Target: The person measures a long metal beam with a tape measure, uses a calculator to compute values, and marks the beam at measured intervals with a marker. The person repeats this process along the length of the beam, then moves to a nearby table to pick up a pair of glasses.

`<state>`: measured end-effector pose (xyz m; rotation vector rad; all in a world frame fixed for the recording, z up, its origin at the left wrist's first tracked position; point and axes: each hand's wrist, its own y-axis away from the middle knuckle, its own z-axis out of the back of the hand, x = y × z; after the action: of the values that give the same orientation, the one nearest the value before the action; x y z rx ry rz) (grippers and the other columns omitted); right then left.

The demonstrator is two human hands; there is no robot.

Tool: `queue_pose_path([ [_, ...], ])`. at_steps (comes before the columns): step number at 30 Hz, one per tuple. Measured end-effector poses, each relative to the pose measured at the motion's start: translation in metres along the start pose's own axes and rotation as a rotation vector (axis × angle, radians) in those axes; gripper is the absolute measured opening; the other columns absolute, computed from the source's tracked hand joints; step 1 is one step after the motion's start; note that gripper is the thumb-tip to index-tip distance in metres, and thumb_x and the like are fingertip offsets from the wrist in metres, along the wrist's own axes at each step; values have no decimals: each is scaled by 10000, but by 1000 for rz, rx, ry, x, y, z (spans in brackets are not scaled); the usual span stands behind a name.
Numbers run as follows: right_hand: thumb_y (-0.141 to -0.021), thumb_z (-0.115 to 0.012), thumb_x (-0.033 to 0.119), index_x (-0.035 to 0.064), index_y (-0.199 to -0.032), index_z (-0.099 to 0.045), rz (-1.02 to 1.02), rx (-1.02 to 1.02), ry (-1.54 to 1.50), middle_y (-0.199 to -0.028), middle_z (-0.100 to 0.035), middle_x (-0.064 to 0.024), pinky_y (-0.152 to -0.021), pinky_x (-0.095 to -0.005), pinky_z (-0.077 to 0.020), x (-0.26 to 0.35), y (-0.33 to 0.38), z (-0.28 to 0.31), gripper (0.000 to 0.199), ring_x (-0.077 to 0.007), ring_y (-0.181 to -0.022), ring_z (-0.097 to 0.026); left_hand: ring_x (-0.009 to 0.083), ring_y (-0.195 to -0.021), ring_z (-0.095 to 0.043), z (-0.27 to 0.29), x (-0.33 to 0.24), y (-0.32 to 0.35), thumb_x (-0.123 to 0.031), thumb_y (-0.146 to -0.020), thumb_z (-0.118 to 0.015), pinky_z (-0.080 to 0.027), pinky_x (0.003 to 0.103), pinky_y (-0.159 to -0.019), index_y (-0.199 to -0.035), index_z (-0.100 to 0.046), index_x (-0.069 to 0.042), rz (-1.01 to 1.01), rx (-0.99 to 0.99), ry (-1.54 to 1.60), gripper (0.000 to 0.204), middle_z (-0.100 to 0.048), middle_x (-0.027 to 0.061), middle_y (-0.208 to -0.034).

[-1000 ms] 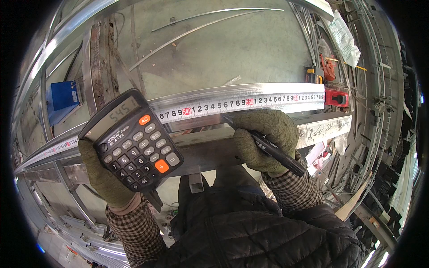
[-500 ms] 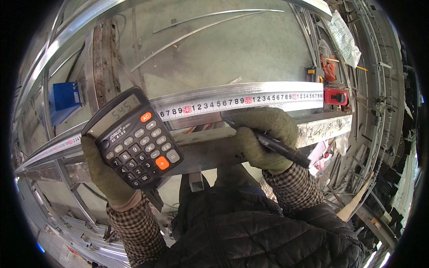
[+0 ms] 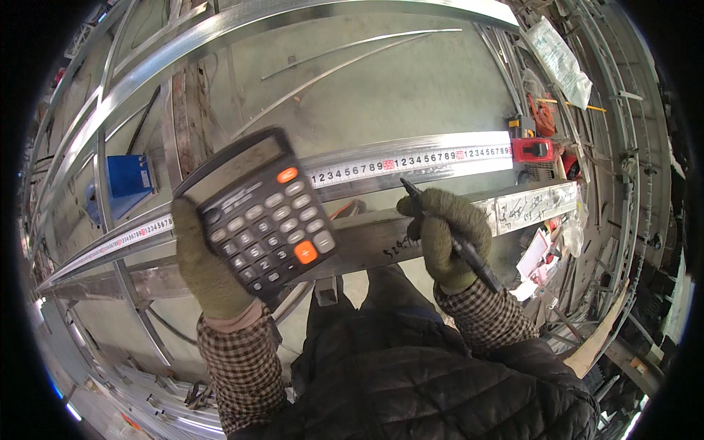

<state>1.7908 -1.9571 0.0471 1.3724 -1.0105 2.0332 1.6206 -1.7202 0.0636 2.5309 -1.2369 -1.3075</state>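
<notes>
My gloved left hand [image 3: 209, 268] is closed round the lower left edge of a black calculator [image 3: 253, 233] with grey and orange keys, tilted above the metal bars. A black marker pen [image 3: 473, 258] sits in the curled fingers of my gloved right hand [image 3: 453, 238], its tip pointing up and left. Beyond the hands, a white measuring tape blade [image 3: 352, 173] runs along a shiny metal profile; the calculator covers part of it. Its red case [image 3: 533, 149] rests at the right end. Handwritten marks show on the nearer steel bar [image 3: 352, 253], just left of my right hand.
A blue box [image 3: 128, 183] stands on the floor at the left. Long metal profiles [image 3: 308, 15] cross the far side. On the right lie a plastic-wrapped sheet [image 3: 561, 62], an orange tool [image 3: 541, 116] and papers [image 3: 534, 253], beside stacked metal lengths.
The calculator and my left hand have moved right in the picture. My right hand has drawn back from the tape, still holding the marker pen, and more handwriting on the nearer bar is uncovered.
</notes>
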Motion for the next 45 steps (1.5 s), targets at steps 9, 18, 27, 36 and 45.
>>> queue_pose_path([
  [9, -917, -735, 104, 44, -1294, -742, 205, 187, 226, -639, -625, -28, -502, -316, -472, 1, 7, -5, 382, -168, -558, -661, 253, -870, -811, -24, 31, -14, -452, -1097, -618, -713, 351, -681, -1356, -653, 27, 1, -137, -208, 546, -777, 196, -1153],
  [18, -791, -810, 89, 93, -1375, -682, 120, 392, 174, -723, -685, -12, -567, -367, -539, 7, 2, -15, 598, -232, -634, -717, 237, -825, -808, -32, 33, -13, -463, -1075, -656, -699, 334, -658, -1316, -676, 23, -22, -192, -261, 543, -789, 183, -1095],
  [27, -869, -718, 72, 29, -1139, -761, 128, 244, 156, -734, -737, -96, -583, -369, -562, 5, 0, 5, 277, -259, -623, -734, 263, -908, -807, -29, 34, -15, -460, -1096, -629, -703, 357, -709, -1327, -669, 27, -37, -153, -266, 540, -775, 195, -1164],
  [36, -1028, -703, 332, -14, -1049, -766, 175, 128, 227, -921, -769, -169, -725, -398, -595, -17, -4, 46, 353, -310, -773, -736, 270, -966, -801, -24, 35, -15, -468, -1111, -597, -703, 376, -780, -1352, -665, 17, -36, -144, -274, 546, -773, 187, -1197],
  [45, -937, -720, 157, 8, -1100, -764, 193, 130, 307, -928, -782, -172, -707, -393, -596, -33, -11, 69, 226, -314, -785, -748, 273, -995, -803, -24, 29, -16, -543, -1081, -614, -706, 386, -813, -1358, -666, 17, 9, -172, -288, 627, -773, 180, -1223],
])
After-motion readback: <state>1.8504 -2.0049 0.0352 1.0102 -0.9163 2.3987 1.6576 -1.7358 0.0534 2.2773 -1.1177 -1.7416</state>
